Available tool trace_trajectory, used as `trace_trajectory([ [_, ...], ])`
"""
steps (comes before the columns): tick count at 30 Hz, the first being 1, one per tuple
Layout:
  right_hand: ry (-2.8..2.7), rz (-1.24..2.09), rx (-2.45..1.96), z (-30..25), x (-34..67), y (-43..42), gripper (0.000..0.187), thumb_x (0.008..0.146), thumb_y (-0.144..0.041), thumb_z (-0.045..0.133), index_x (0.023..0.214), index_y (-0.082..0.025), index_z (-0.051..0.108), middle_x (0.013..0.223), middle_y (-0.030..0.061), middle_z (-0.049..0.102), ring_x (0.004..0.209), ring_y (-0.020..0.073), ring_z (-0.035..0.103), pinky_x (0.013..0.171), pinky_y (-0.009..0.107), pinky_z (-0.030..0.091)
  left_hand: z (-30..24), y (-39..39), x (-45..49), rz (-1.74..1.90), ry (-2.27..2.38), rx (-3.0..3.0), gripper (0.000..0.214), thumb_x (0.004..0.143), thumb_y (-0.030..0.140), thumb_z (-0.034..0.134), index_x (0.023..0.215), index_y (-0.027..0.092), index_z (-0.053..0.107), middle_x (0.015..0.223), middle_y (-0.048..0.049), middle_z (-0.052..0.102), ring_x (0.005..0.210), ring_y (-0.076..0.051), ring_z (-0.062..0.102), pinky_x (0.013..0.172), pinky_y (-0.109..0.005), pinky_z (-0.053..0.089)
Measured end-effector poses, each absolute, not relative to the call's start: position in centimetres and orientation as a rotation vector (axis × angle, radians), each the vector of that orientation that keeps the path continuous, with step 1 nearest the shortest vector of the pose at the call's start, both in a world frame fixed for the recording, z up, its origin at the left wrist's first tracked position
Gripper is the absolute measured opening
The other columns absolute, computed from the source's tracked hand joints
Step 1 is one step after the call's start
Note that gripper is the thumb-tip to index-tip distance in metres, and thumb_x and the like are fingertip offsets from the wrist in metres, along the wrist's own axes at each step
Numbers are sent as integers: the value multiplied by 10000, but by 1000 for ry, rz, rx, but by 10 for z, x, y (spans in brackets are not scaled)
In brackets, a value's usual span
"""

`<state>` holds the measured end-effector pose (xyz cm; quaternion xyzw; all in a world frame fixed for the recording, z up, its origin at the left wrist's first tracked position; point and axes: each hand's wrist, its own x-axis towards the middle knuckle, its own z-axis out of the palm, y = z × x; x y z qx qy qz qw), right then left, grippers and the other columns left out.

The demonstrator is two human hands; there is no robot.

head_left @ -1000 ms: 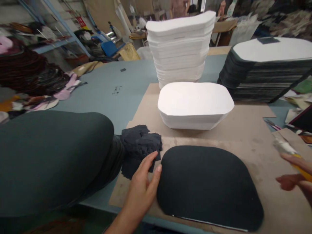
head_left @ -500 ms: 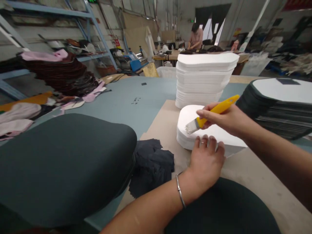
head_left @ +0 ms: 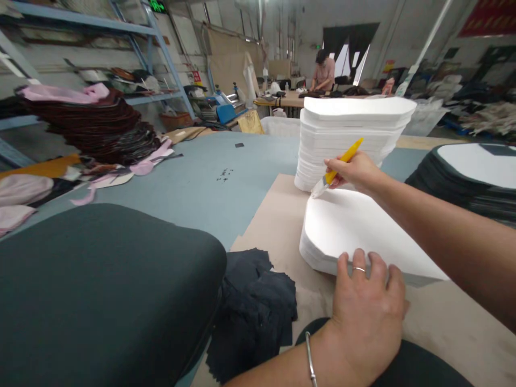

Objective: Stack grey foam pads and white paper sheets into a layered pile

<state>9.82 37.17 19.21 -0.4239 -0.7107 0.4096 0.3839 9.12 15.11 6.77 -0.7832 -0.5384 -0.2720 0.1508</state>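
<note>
My right hand (head_left: 355,169) is closed around the yellow handle of a flat paintbrush (head_left: 339,166). Its pale bristles touch the far left corner of a low stack of white padded sheets (head_left: 358,220). At the stack's near edge, my left hand (head_left: 368,306) rests its slightly spread fingertips on the side and top rim; it holds nothing, and its thumb is mostly hidden. A ring and a silver bracelet are on that hand and wrist. Below the hand lies a dark green rounded panel (head_left: 423,363), partly covered by the wrist.
A taller stack of white sheets (head_left: 350,129) stands just behind. Dark-edged panels (head_left: 451,185) are piled at right, larger dark green panels (head_left: 108,290) at left, beside dark cloth scraps (head_left: 258,301). A person (head_left: 323,72) works at a far table; blue shelving (head_left: 165,59) stands at left.
The brush has moved from the stack's top surface to its far left corner, its handle now steeper. The view has shifted, and both white stacks appear lower and further right.
</note>
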Motion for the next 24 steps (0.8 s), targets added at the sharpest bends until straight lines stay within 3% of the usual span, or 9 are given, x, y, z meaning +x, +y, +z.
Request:
trace_trajectory([
  [6, -2077, 1126, -952, 219, 124, 390, 141, 789, -196, 844, 782, -139, 715, 708, 21, 705, 578, 89, 618, 532, 199, 554, 69, 151, 90, -777, -1537, -2244, 430, 1006, 456, 575, 1339, 192, 640, 1357, -156, 631, 1253, -374, 583, 1001, -577, 525],
  [12, -2259, 1186, -1075, 222, 171, 407, 167, 678, -186, 871, 827, -161, 801, 805, 21, 751, 678, 103, 659, 583, 181, 554, 70, 155, 89, -768, -1568, -2265, 429, 984, 464, 619, 1333, 215, 636, 1366, -146, 624, 1237, -373, 584, 979, -587, 533],
  [16, -2196, 1049, -1284, 222, 220, 406, 193, 748, -180, 787, 911, -78, 788, 824, 37, 756, 700, 95, 666, 653, 180, 541, 73, 156, 88, -746, -1570, -2287, 443, 972, 463, 642, 1342, 220, 623, 1380, -156, 609, 1240, -376, 574, 971, -594, 529],
  [20, -2149, 944, -1388, 224, 272, 391, 356, 881, -279, 602, 1043, 3, 746, 849, 34, 738, 749, 75, 658, 737, 202, 502, 77, 156, 87, -712, -1584, -2287, 416, 981, 457, 632, 1339, 245, 621, 1368, -144, 616, 1219, -359, 585, 957, -573, 531],
  [24, -2089, 840, -1543, 219, 310, 379, 247, 855, -254, 710, 978, -41, 734, 815, 80, 744, 677, 121, 655, 663, 239, 537, 82, 157, 87, -683, -1601, -2269, 404, 967, 446, 661, 1329, 269, 628, 1356, -119, 630, 1214, -343, 591, 974, -557, 529],
])
